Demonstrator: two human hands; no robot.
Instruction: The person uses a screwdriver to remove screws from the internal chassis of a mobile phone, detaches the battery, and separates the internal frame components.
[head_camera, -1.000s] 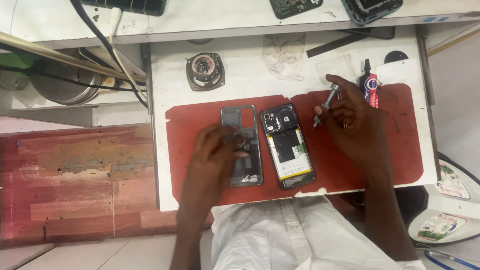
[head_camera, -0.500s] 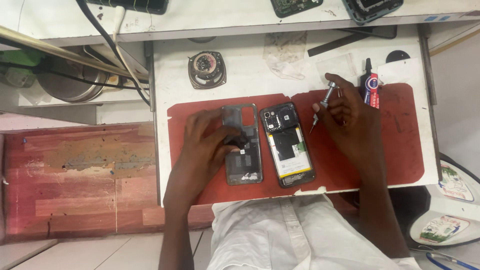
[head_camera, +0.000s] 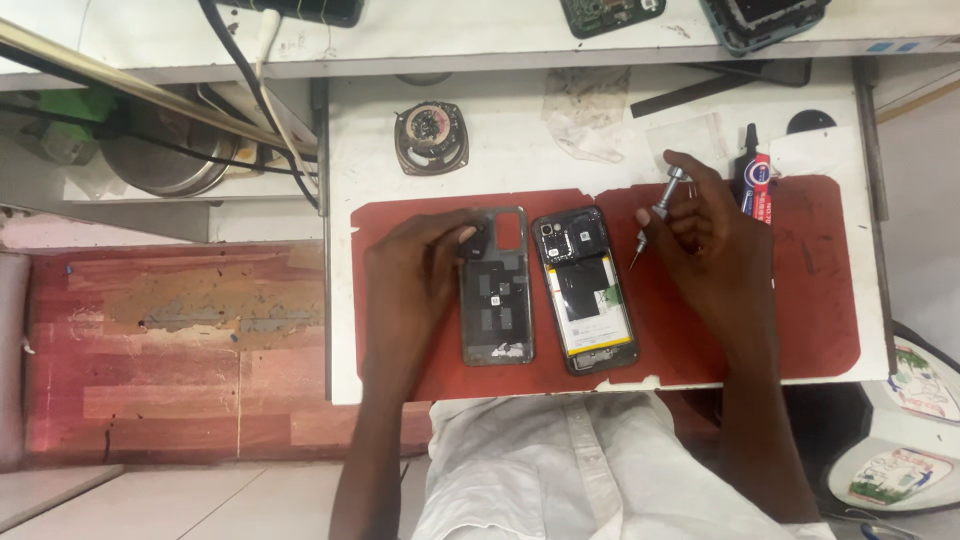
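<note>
On the red mat (head_camera: 800, 300) covering the white desk (head_camera: 500, 150), the left hand (head_camera: 410, 285) rests beside the detached back cover (head_camera: 497, 290), its fingers (head_camera: 462, 238) curled onto the cover's upper left corner. The opened phone (head_camera: 585, 290) lies just right of the cover, battery showing. The right hand (head_camera: 710, 230) pinches a small screwdriver (head_camera: 660, 208) in its fingers, tip tilted down near the phone's upper right edge. A glue tube (head_camera: 755, 185) lies beside that hand.

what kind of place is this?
Most likely a phone repair bench. An opened phone and its removed back cover lie on a red work mat; the right hand holds a small screwdriver, and a bare circuit board sits on the shelf.
</note>
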